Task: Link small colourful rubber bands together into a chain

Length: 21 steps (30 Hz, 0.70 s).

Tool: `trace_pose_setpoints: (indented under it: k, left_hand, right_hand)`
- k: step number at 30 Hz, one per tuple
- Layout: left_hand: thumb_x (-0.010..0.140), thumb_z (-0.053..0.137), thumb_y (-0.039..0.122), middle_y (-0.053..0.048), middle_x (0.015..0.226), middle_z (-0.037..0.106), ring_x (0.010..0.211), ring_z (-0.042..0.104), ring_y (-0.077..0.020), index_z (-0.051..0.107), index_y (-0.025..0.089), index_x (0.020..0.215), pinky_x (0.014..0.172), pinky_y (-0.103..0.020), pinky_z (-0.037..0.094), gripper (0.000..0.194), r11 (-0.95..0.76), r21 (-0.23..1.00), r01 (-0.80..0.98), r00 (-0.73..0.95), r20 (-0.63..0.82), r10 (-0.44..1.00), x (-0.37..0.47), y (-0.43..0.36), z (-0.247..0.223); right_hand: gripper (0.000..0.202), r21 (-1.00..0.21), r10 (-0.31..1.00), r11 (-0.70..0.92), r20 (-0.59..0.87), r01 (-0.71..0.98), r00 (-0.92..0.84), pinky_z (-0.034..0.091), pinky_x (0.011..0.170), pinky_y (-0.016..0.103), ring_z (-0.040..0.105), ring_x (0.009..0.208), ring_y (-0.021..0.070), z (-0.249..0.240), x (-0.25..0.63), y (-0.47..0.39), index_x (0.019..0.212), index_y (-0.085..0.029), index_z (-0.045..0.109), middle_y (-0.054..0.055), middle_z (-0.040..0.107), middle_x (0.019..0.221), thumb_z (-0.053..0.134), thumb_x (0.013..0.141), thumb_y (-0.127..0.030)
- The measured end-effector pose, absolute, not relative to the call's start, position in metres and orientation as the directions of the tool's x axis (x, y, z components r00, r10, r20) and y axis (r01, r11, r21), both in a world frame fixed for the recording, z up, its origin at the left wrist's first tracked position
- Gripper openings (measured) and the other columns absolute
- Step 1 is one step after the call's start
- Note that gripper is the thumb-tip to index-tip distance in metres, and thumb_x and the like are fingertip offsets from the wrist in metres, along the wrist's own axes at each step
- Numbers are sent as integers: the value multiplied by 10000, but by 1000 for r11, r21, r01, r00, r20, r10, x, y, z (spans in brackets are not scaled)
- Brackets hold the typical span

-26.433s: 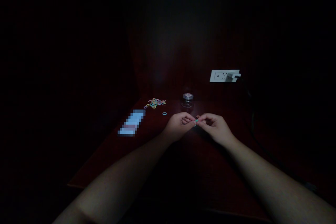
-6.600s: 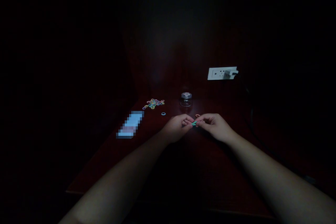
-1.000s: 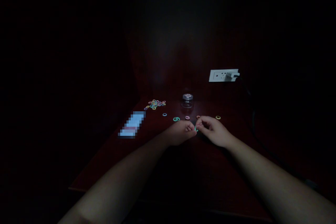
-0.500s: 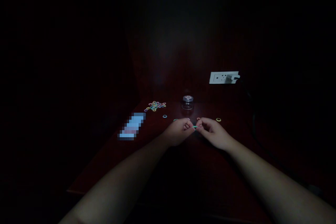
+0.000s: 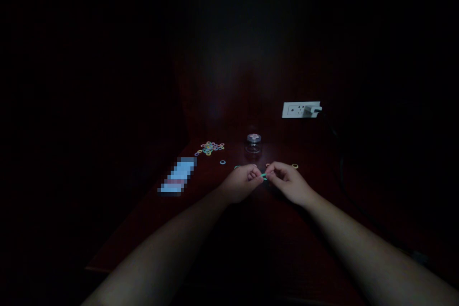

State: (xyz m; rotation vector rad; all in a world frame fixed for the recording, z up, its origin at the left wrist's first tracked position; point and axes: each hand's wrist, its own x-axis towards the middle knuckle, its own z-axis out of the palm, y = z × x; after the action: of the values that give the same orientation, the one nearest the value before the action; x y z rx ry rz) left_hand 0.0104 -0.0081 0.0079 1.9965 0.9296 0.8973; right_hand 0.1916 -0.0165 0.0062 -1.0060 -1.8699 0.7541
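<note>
Between my two hands, a small green band (image 5: 264, 177) is pinched above the dark red table. My left hand (image 5: 241, 183) grips its left side with thumb and fingertips, and my right hand (image 5: 289, 182) pinches its right side. Just behind the hands lie several single bands, among them a blue one (image 5: 223, 162) to the left and a yellow one (image 5: 295, 166) to the right; others are partly hidden by my fingers. A pile of colourful bands (image 5: 211, 147) rests farther back on the left. Behind my hands stands a clear lidded jar (image 5: 254, 144).
A blurred bright phone-like rectangle (image 5: 178, 176) lies on the left of the table (image 5: 143, 229). On the back wall is a white socket (image 5: 300, 109) with a plug in it, and a dark cable runs down on the right. The surroundings are very dark.
The green band now shows a more open loop between my fingertips. The view has shifted slightly, so the surroundings appear a little lower and farther left.
</note>
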Motion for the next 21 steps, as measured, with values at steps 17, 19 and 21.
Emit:
trace_pose_setpoints:
  k: [17, 19, 21]
  left_hand:
    - [798, 556, 275, 8, 695, 547, 625, 456, -93, 582, 130, 813, 593, -215, 367, 149, -442, 849, 290, 490, 265, 830, 11, -9, 10]
    - [791, 566, 271, 2, 715, 557, 644, 468, -97, 585, 128, 805, 606, -217, 376, 145, -450, 846, 286, 520, 257, 815, 11, -10, 11]
    - [790, 570, 271, -2, 727, 561, 656, 476, -99, 587, 129, 792, 611, -218, 378, 144, -452, 844, 288, 559, 235, 795, 11, -11, 13]
  right_hand:
    - [206, -918, 918, 340, 277, 205, -284, 387, 586, 270, 501, 557, 128, 5, 194, -15, 730, -180, 562, -20, 550, 566, 601, 767, -378]
    - [221, -916, 917, 348, 288, 198, -277, 387, 579, 267, 508, 563, 130, 5, 195, -13, 723, -180, 558, -17, 550, 574, 605, 759, -393]
    - [237, -913, 919, 362, 315, 188, -239, 390, 580, 265, 512, 567, 130, 6, 196, -12, 703, -183, 547, -15, 548, 583, 605, 755, -407]
